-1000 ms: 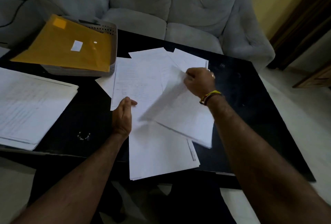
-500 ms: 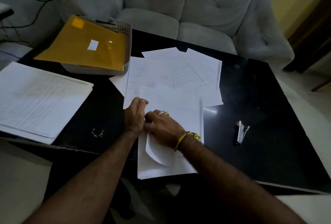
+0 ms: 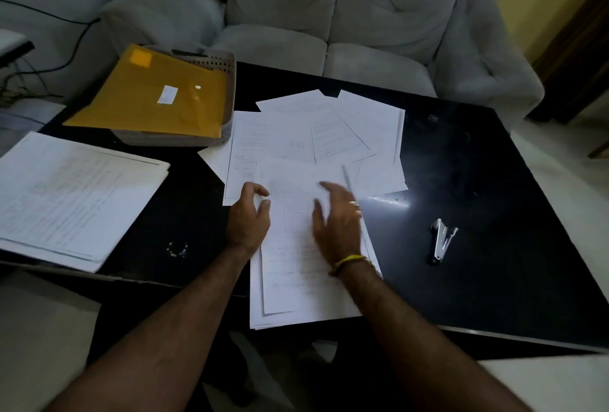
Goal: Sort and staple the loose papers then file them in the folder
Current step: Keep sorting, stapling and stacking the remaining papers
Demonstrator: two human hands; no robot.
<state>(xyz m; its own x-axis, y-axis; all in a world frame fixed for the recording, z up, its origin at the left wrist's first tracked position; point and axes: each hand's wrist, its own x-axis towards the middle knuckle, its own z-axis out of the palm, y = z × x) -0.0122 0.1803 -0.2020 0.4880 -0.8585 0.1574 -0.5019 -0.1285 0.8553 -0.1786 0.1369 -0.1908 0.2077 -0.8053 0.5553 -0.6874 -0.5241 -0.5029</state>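
White loose papers (image 3: 316, 134) lie fanned and overlapping mid-table, a squarer stack (image 3: 296, 279) overhanging the near edge, a silver stapler (image 3: 441, 242) to their right, a yellow folder (image 3: 155, 95) atop a tray.

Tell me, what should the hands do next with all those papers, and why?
Probably the right hand should reach out for the stapler. Both hands look open over the near stack of papers, which already lies fairly squared at the table edge. The stapler lies untouched on that hand's side. The yellow folder waits on the tray.
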